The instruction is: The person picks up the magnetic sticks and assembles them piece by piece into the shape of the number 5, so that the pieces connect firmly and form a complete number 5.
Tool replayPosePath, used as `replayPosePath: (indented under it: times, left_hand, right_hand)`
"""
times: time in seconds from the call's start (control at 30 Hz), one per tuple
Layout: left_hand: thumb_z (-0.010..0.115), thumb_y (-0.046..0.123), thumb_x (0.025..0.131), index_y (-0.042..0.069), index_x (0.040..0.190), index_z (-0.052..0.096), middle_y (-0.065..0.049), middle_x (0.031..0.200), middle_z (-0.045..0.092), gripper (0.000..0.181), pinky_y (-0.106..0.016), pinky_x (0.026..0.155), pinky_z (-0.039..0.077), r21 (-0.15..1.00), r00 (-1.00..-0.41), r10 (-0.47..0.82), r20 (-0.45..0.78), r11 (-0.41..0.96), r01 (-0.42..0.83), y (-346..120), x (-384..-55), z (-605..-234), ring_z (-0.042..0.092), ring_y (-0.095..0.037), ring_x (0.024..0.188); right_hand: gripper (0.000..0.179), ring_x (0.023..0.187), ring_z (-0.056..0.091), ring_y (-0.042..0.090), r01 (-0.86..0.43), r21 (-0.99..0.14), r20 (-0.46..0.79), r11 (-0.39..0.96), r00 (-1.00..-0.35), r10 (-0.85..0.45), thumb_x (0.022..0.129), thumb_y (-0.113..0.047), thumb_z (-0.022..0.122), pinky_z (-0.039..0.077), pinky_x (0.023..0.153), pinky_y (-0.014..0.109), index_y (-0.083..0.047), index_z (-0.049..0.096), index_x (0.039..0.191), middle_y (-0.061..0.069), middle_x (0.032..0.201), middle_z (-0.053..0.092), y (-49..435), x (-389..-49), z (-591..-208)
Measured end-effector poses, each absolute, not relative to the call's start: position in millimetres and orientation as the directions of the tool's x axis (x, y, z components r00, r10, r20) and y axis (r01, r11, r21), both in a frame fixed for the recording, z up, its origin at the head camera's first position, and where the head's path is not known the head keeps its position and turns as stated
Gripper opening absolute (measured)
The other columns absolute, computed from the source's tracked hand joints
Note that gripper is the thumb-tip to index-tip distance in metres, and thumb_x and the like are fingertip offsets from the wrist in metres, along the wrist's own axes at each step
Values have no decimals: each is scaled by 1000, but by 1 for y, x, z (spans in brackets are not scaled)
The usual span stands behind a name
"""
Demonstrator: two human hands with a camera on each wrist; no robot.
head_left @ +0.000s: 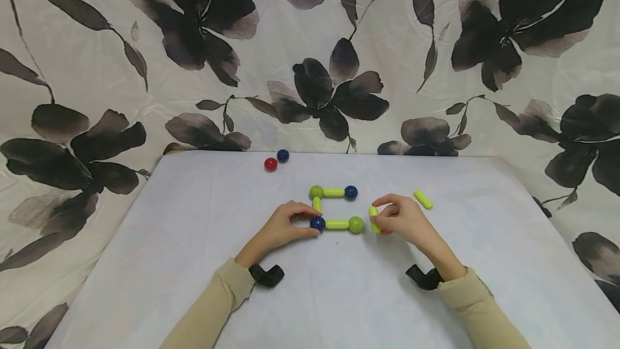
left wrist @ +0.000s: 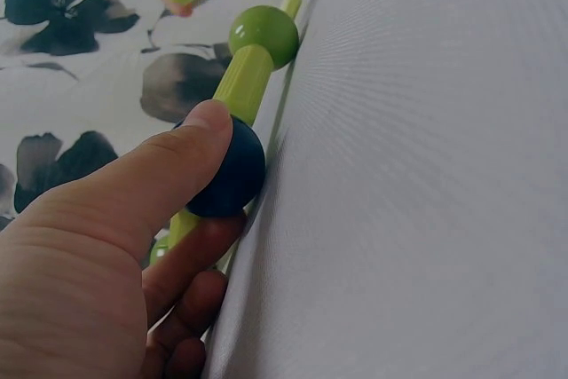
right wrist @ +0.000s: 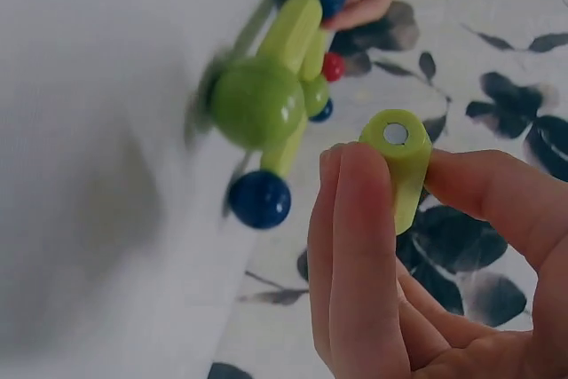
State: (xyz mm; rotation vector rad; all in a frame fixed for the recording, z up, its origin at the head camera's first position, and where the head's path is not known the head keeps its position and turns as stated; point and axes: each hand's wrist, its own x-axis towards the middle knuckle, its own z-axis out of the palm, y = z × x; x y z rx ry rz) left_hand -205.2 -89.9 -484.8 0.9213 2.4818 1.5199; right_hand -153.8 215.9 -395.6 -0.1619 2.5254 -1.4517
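Observation:
My left hand [head_left: 286,224] pinches a dark blue ball [head_left: 317,223] between thumb and fingers. That ball is a corner of a U-shaped figure of magnetic rods and balls lying on the table. One rod [head_left: 337,224] runs right from it to a green ball [head_left: 356,224]. Another rod [head_left: 317,203] goes back to a second green ball [head_left: 316,192], from which a third rod [head_left: 333,193] reaches a blue ball [head_left: 351,193]. Just right of the near green ball, my right hand [head_left: 401,221] pinches a loose yellow-green magnetic rod [right wrist: 410,170], apart from the figure; its end shows a round silver magnet.
A spare yellow-green rod [head_left: 423,199] lies behind and right of my right hand. Toward the table's back edge are a red ball [head_left: 270,164] and a blue ball [head_left: 283,155]. A floral cloth [head_left: 271,42] hangs behind the white table [head_left: 339,295].

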Motion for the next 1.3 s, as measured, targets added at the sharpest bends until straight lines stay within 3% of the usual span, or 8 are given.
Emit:
replayPosePath:
  times: [0.23,0.63,1.13,1.3]
  left_hand:
    - [86,25,79,20,115,73,9,105,65,39,-29,87,49,833,-814,535,226,327,446,-89,-205,-485,57,-13,98]
    - [87,24,77,20,113,74,9,103,65,38,-29,86,49,829,-815,529,239,326,455,-88,-205,-485,57,-12,96]
    - [87,24,78,20,114,74,9,103,65,38,-29,86,49,823,-814,531,236,335,458,-89,-205,-484,57,-13,96]
    - [87,24,78,20,113,74,9,103,65,38,-29,86,49,825,-815,529,235,335,455,-89,-205,-485,57,-13,97]
  right_hand:
    - [53,64,65,20,29,-847,-195,531,-946,-260,87,-7,72,55,65,34,5,49,133,4,73,67,200,-145,-405]
    - [67,57,62,18,88,-791,-273,606,-936,-221,87,-8,73,52,58,31,2,39,143,4,70,64,185,-142,-426]
    - [53,58,64,19,41,-787,-267,615,-922,-281,90,-15,72,49,61,32,0,48,136,5,75,65,187,-151,-425]
    - [44,57,65,20,62,-808,-299,586,-900,-316,91,-16,71,53,59,33,2,54,128,8,75,66,190,-162,-423]
